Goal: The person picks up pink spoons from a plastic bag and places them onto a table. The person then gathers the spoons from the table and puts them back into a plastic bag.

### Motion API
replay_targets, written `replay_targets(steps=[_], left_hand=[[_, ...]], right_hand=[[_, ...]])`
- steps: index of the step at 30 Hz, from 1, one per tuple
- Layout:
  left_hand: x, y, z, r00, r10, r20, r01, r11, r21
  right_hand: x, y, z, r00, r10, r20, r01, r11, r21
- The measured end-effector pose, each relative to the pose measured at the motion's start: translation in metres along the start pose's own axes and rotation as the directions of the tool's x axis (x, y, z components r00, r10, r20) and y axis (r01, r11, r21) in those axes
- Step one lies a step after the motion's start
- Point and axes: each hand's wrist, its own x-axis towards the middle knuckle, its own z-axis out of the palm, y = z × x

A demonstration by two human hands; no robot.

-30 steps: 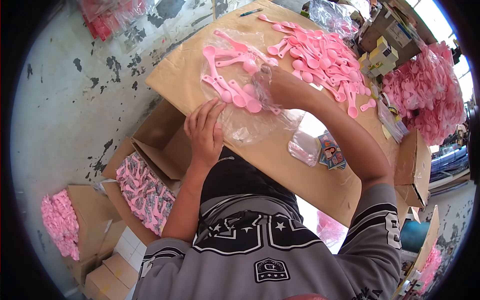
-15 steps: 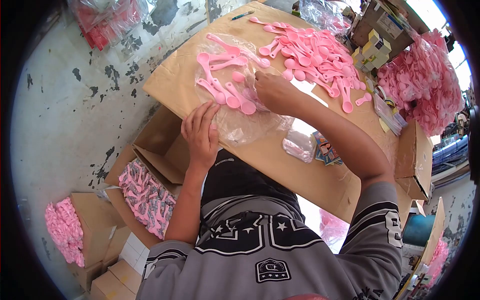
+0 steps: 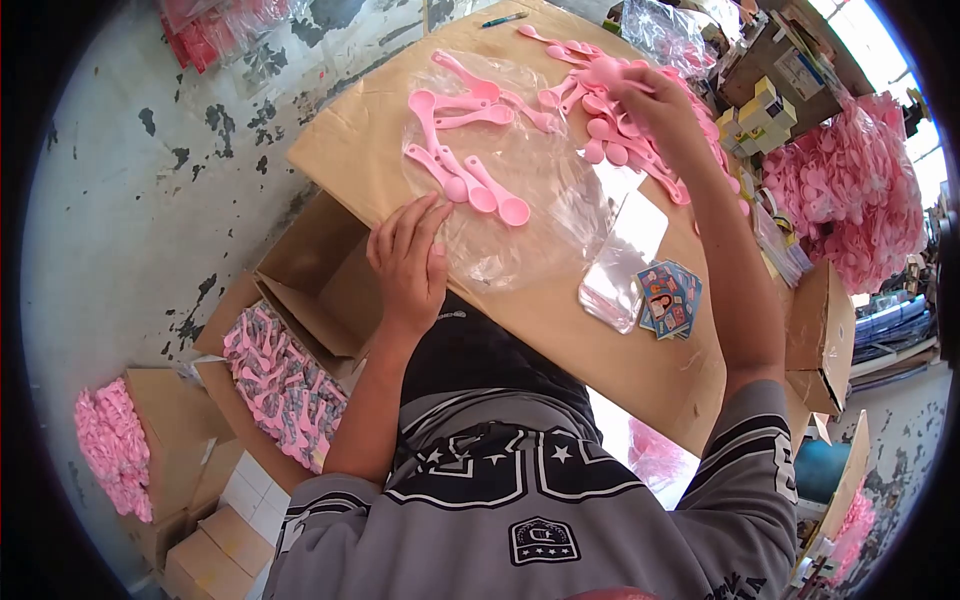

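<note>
My left hand (image 3: 410, 262) lies with fingers stretched out at the near-left table edge, fingertips by the edge of a clear plastic bag (image 3: 545, 190). Several pink measuring spoons (image 3: 512, 208) are spread over that plastic, just beyond the fingers. Over a heap of pink spoons (image 3: 630, 150) at the far side, my right hand (image 3: 660, 110) is closed on one pink measuring spoon (image 3: 604, 72), its bowl pointing left. A stack of clear plastic bags (image 3: 625, 265) lies nearer me, beside several small printed cards (image 3: 668, 298).
Cardboard covers the table (image 3: 640, 375). An open box (image 3: 315, 290) at left adjoins packed pink spoons (image 3: 285, 385). A large bag of pink spoons (image 3: 845, 180) and a cardboard box (image 3: 820, 335) stand at right. A pen (image 3: 504, 19) lies at the far edge.
My right hand has moved from the plastic up and right to the spoon heap and now holds a spoon. The left hand stays near the table edge. The view has shifted slightly.
</note>
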Motion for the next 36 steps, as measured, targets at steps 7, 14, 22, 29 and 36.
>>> replay_targets(steps=[7, 14, 22, 29, 36], left_hand=[[0.001, 0.000, 0.000, 1.000, -0.010, 0.006, 0.010, 1.000, 0.022], [0.003, 0.002, -0.004, 1.000, -0.007, 0.027, 0.006, 1.000, 0.021], [0.002, 0.002, -0.002, 1.000, 0.004, 0.012, -0.004, 1.000, 0.019], [-0.001, 0.000, -0.002, 1.000, 0.005, 0.005, -0.005, 1.000, 0.020], [-0.002, -0.004, 0.000, 1.000, 0.004, 0.003, -0.004, 1.000, 0.017]], right_hand=[[-0.018, -0.008, 0.034, 0.876, -0.476, 0.070, 0.418, 0.679, -0.604], [-0.045, -0.002, 0.114, 0.712, -0.379, 0.591, 0.668, 0.626, -0.402], [-0.058, -0.018, 0.135, 0.760, -0.164, 0.629, 0.597, 0.558, -0.576], [-0.051, -0.029, 0.094, 0.876, -0.160, 0.455, 0.384, 0.803, -0.456], [-0.040, -0.057, 0.017, 0.989, -0.094, 0.118, 0.141, 0.854, -0.501]])
